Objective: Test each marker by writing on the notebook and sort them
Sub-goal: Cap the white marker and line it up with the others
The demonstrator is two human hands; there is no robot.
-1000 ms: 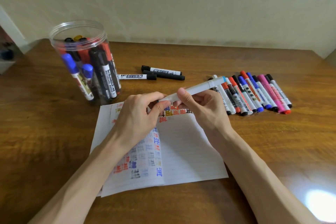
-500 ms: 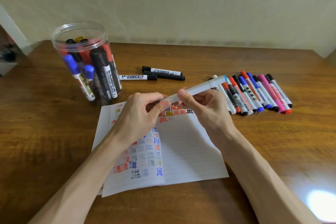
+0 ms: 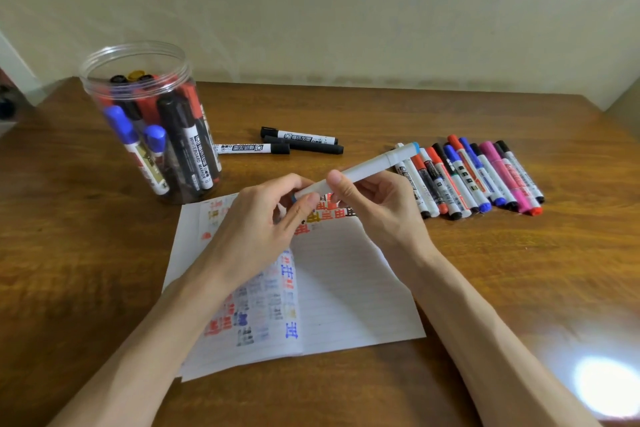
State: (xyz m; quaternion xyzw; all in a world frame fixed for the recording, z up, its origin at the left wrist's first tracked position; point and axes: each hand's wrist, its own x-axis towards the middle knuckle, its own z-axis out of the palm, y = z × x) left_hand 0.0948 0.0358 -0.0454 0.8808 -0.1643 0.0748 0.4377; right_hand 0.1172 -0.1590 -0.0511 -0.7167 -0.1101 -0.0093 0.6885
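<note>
A white marker (image 3: 367, 168) with a light-blue end slants above the open notebook (image 3: 346, 288). My right hand (image 3: 377, 208) grips its barrel between thumb and fingers. My left hand (image 3: 263, 229) pinches the lower end, where a bit of light blue shows at the fingertips. The notebook's pages carry red, blue, black and yellowish test marks. A row of several markers (image 3: 485, 177) lies side by side at the right. Three black-capped markers (image 3: 298, 142) lie behind the notebook. A clear jar (image 3: 152, 121) at the left holds several more markers.
The wooden table (image 3: 69, 253) ends at a pale wall behind. A bright light reflection (image 3: 606, 386) shines on the table at the bottom right. The table's left corner meets a doorway edge.
The hands and the white marker have hardly moved. My left fingertips stay at the marker's lower end.
</note>
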